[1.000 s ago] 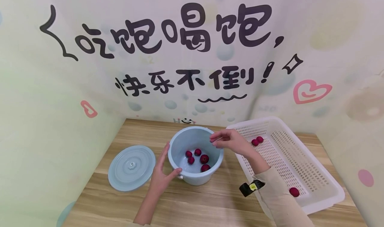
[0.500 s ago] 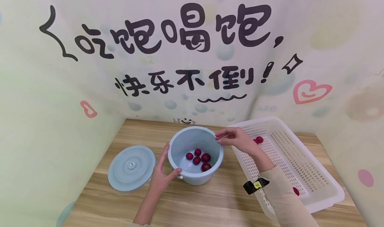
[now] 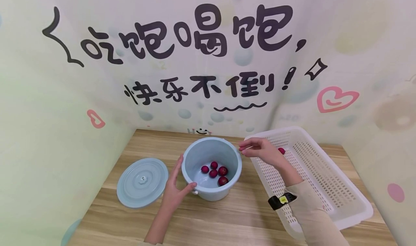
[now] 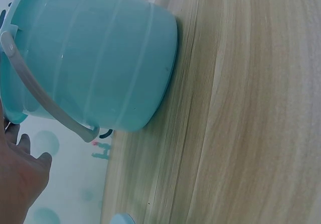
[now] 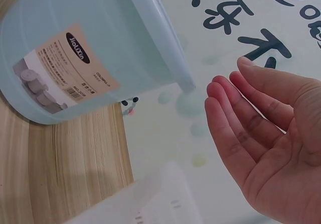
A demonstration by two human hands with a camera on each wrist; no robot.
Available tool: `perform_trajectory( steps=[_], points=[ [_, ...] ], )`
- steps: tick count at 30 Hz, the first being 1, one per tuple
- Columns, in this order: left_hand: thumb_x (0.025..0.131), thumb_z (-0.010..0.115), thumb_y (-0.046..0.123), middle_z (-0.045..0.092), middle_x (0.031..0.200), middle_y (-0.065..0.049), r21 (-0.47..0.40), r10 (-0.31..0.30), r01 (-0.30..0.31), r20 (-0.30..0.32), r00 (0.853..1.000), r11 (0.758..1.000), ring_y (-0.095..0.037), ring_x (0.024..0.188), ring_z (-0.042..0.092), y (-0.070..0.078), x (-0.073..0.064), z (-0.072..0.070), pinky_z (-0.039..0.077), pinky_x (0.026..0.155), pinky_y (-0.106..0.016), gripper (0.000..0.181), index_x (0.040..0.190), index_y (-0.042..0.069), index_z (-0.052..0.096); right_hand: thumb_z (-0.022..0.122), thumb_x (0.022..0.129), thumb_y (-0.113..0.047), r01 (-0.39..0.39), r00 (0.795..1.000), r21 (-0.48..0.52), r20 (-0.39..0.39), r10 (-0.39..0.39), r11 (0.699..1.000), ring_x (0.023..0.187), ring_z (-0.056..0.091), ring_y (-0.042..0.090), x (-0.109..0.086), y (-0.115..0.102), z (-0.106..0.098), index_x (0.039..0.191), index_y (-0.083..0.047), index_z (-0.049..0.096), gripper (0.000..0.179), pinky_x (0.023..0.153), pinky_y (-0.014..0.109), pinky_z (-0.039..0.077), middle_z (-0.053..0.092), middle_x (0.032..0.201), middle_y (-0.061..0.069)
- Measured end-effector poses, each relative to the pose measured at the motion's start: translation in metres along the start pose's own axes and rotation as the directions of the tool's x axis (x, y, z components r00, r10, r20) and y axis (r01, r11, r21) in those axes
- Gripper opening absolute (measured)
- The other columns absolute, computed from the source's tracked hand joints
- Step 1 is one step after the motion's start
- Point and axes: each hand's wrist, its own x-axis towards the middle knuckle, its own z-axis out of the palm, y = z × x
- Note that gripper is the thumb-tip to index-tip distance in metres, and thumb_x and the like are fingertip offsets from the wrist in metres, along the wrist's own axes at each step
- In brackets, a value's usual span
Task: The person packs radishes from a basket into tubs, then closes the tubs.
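Observation:
A light blue bucket [image 3: 212,194] stands upright on the table, with several dark red round fruits [image 3: 213,173] at its bottom. My left hand [image 3: 175,193] touches the bucket's near left side, thumb and fingers spread along the outside of the rim. In the left wrist view, fingertips of the left hand [image 4: 22,176] meet the rim close to the grey handle [image 4: 42,96]. My right hand [image 3: 260,150] hovers just right of the bucket, over the basket's edge. Its fingers are relaxed and hold nothing in the right wrist view.
A white perforated basket [image 3: 347,186] stands at the right, partly under the right arm. One red fruit [image 3: 281,151] shows near its back. The round blue lid [image 3: 143,182] lies left of the bucket on the wooden table [image 3: 208,224]. A printed wall sheet [image 3: 201,119] closes off the back.
The right hand has drawn back rightward from the bucket's rim. The fruits in the bucket have shifted a little and settled. The left hand has stayed put.

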Motion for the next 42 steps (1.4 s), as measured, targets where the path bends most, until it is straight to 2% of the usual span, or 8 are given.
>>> perform_trajectory(
  steps=[11,20,27,32,37,42],
  points=[
    [0.079,0.084,0.016,0.028,0.165,-0.004,0.004,0.006,-0.006,0.000,1.000,1.000,-0.034,0.153,0.025,0.000,0.000,0.000,0.027,0.120,-0.064,0.096,0.158,0.019,0.029,0.068,0.093,-0.009,-0.018,1.000,0.010,-0.018,0.018,1.000,0.095,0.071,0.008,-0.006,0.010,-0.010,0.124,0.007,0.062,0.036,0.083,0.020,0.059,0.068,0.119,0.027],
    [0.078,0.084,0.016,0.028,0.166,-0.005,0.000,0.004,-0.004,0.003,1.000,1.000,-0.035,0.153,0.024,-0.001,-0.001,-0.001,0.026,0.119,-0.065,0.097,0.158,0.021,0.029,0.067,0.094,-0.012,-0.042,0.997,-0.060,-0.063,0.038,0.997,0.091,0.070,0.011,-0.012,0.019,-0.019,0.123,0.006,0.064,0.034,0.071,0.021,0.056,0.069,0.116,0.026],
    [0.080,0.083,0.017,0.027,0.166,0.002,0.002,-0.003,0.003,0.009,1.000,1.000,-0.033,0.153,0.024,0.000,-0.001,-0.001,0.025,0.120,-0.064,0.097,0.158,0.028,0.028,0.064,0.095,-0.008,-0.045,0.996,-0.008,-0.080,0.044,0.999,0.085,0.066,-0.001,-0.018,0.026,-0.027,0.125,0.010,0.060,0.036,0.074,0.021,0.059,0.065,0.120,0.032],
    [0.080,0.083,0.015,0.027,0.166,0.002,-0.002,-0.001,0.001,0.011,1.000,1.000,-0.033,0.154,0.024,0.000,0.000,-0.001,0.024,0.120,-0.064,0.097,0.158,0.029,0.027,0.064,0.095,-0.007,-0.047,0.992,0.010,-0.120,0.048,0.999,0.084,0.066,-0.003,-0.021,0.037,-0.031,0.124,0.012,0.061,0.035,0.075,0.019,0.060,0.065,0.118,0.035],
    [0.080,0.084,0.018,0.027,0.166,0.003,0.000,-0.002,0.002,0.014,1.000,1.000,-0.032,0.154,0.024,0.001,0.000,-0.001,0.024,0.120,-0.064,0.097,0.158,0.030,0.027,0.067,0.095,-0.010,-0.063,0.985,0.001,-0.164,0.062,0.998,0.081,0.067,-0.002,-0.020,0.047,-0.033,0.121,0.011,0.062,0.035,0.076,0.020,0.060,0.072,0.106,0.023],
    [0.080,0.084,0.019,0.026,0.166,0.004,0.008,-0.005,0.005,0.017,1.000,1.000,-0.032,0.154,0.024,0.000,0.000,-0.002,0.024,0.120,-0.064,0.098,0.158,0.029,0.026,0.068,0.095,-0.013,-0.083,0.978,-0.003,-0.194,0.081,0.997,0.081,0.067,-0.003,-0.018,0.058,-0.033,0.121,0.011,0.063,0.036,0.080,0.024,0.061,0.075,0.098,0.004]
  ],
)
